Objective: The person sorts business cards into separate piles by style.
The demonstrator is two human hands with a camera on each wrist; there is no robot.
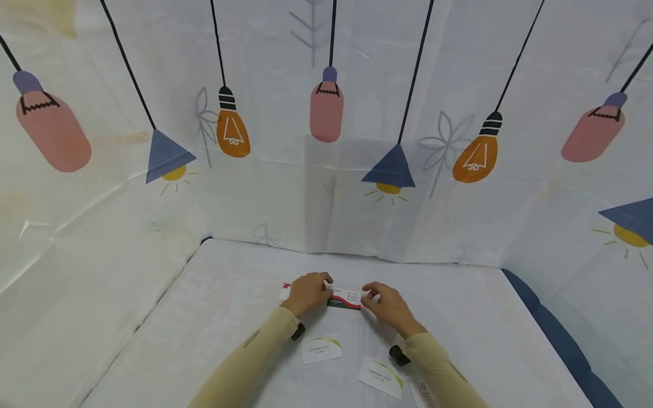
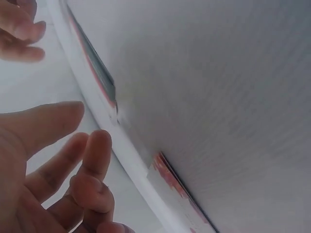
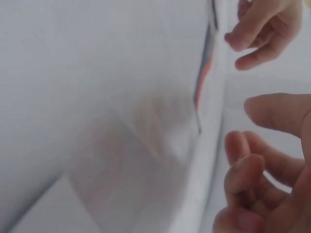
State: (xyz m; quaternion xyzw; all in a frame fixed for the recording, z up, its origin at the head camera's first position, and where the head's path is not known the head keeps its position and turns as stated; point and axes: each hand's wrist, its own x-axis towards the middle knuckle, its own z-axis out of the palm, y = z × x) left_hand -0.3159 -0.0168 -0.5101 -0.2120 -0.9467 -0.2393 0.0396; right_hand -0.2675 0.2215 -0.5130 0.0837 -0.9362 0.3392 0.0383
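A white card with a red and dark wavy band [image 1: 345, 298] lies flat on the white table, between my two hands. My left hand [image 1: 309, 293] hovers by its left end and my right hand [image 1: 389, 306] by its right end. In both wrist views the fingers are loosely bent, with a gap between thumb and fingertips and nothing held there. A card with a red pattern [image 2: 177, 187] lies beside the left hand, which partly covers it in the head view.
Two white cards with a green-gold edge lie nearer me, one left [image 1: 321, 350] and one right [image 1: 381, 377]. Another card with red print [image 1: 421, 393] sits partly under the right sleeve. A sheet printed with lamps [image 1: 347, 215] hangs behind the table [image 1: 229, 277].
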